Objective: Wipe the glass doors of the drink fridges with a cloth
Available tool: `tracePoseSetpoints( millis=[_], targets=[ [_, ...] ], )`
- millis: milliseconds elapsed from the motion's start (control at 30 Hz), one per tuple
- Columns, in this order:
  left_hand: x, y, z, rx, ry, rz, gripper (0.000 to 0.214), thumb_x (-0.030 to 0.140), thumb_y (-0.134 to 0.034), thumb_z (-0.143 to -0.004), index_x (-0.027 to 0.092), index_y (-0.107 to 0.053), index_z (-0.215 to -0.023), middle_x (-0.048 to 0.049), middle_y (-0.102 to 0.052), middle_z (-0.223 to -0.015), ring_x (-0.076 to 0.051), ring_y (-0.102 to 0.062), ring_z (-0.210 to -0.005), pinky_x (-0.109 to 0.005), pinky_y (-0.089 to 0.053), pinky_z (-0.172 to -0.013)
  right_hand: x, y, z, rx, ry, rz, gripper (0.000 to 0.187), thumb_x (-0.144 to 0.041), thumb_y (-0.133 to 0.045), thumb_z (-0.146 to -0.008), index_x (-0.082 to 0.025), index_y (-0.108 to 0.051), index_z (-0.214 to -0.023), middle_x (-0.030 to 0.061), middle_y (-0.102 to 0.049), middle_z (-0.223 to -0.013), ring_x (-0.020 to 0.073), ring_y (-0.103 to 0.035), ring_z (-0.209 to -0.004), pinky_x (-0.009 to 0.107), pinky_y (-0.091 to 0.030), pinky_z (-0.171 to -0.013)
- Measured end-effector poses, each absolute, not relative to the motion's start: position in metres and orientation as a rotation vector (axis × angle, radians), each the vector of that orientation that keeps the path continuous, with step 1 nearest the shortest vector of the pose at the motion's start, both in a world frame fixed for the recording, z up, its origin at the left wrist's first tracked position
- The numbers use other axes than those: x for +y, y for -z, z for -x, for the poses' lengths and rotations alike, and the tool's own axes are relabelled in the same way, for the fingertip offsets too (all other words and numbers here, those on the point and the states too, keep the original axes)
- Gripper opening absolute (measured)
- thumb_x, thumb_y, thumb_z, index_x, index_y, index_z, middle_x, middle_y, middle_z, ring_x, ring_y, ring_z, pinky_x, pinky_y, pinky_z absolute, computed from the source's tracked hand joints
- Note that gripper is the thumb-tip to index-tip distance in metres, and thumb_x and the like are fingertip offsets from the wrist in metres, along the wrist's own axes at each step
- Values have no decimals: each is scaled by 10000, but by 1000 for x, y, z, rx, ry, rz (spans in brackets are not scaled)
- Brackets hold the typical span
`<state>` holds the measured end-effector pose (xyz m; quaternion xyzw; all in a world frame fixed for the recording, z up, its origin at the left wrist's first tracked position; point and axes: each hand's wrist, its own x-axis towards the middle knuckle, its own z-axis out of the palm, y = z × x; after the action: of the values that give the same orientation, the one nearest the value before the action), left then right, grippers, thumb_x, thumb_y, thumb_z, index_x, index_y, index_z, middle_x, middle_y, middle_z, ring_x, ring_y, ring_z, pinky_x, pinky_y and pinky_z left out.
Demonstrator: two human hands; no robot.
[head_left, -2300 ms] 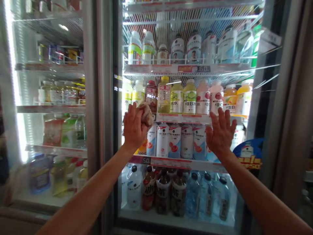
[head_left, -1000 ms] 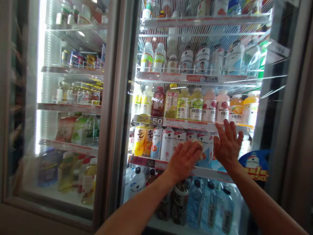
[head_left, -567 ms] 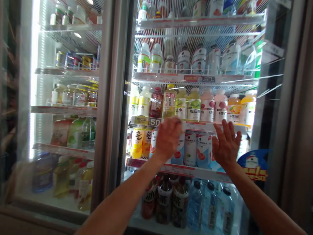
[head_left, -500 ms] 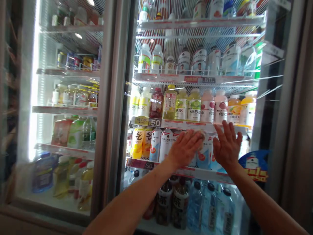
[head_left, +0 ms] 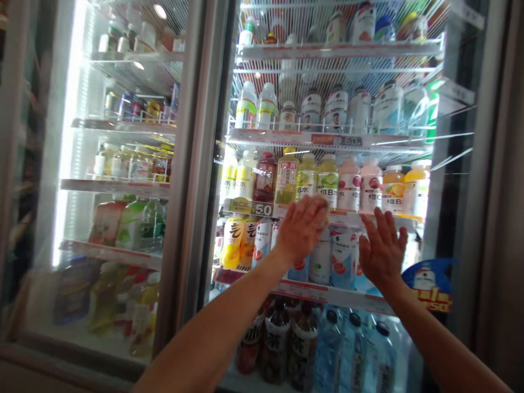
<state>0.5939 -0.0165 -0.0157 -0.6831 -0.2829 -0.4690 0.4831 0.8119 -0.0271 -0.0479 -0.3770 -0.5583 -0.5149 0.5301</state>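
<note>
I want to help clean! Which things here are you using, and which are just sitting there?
In use: left hand pressing a beige crumpled cloth, barely showing; right hand flat on the clear glass fridge door.
Just there: colourful plastic drink bottles on white wire shelves; blue cartoon sticker; neighbouring glass-fronted fridge.

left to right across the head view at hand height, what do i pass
green bottles → door frame → yellow bottles → left hand → right hand → blue sticker
</note>
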Motion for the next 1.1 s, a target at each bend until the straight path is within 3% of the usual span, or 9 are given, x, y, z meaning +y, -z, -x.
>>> tracePoseSetpoints(
  millis=[100, 333, 500, 600, 700, 867, 1100],
  targets=[
    [-18, 11, -592, -618, 1037, 1718, 452, 339, -364, -888, 217, -405, -1322, -31, -350, -1436, -220, -232, -1354, -413, -210, -1106, -29, 47, -813, -1346, 1222, 902, 493, -297, -346, -889, -259, -328, -1380, 67, -325, -1453, 228, -254, -1355, 460, -145, -1089],
    [-5, -38, -497, -1143, 1647, 1247, 515, 303, -357, -875, 122, -347, -1358, -141, -307, -1443, -298, -209, -1355, -509, -226, -1075, -32, 48, -806, -1323, 1228, 946, 498, -331, -351, -886, -242, -329, -1375, 95, -333, -1445, 248, -239, -1359, 480, -148, -1078],
    [-13, -25, -603, -588, 1033, 1700, 474, 309, -371, -883, 233, -366, -1350, -32, -335, -1444, -231, -218, -1360, -450, -222, -1095, -31, 6, -799, -1222, 1204, 982, 517, -338, -340, -887, -231, -304, -1391, 114, -306, -1455, 269, -276, -1340, 488, -208, -1047],
    [-15, -25, -622, -467, 874, 1760, 462, 336, -368, -890, 235, -380, -1341, -11, -333, -1446, -206, -225, -1359, -411, -202, -1111, -26, -15, -800, -1208, 1198, 1038, 537, -344, -315, -895, -192, -266, -1408, 133, -320, -1445, 269, -262, -1347, 502, -186, -1057],
    [-11, -54, -569, -675, 1095, 1679, 456, 320, -347, -891, 202, -408, -1327, -48, -371, -1422, -220, -255, -1348, -424, -231, -1097, -21, -19, -804, -1237, 1233, 1057, 537, -345, -305, -897, -178, -269, -1407, 126, -315, -1449, 245, -235, -1360, 478, -169, -1074],
    [-8, -98, -511, -1179, 1676, 1259, 518, 283, -344, -871, 79, -368, -1346, -150, -300, -1445, -293, -217, -1354, -500, -214, -1091, -22, -13, -803, -1219, 1236, 1055, 536, -368, -303, -897, -155, -308, -1389, 128, -321, -1447, 234, -224, -1364, 464, -152, -1085],
    [-13, -57, -598, -555, 961, 1739, 430, 325, -382, -888, 256, -426, -1310, -10, -359, -1432, -209, -238, -1354, -423, -205, -1108, -22, -14, -807, -1230, 1237, 974, 506, -339, -292, -898, -173, -349, -1372, 119, -356, -1430, 226, -259, -1353, 450, -174, -1080]
  ],
)
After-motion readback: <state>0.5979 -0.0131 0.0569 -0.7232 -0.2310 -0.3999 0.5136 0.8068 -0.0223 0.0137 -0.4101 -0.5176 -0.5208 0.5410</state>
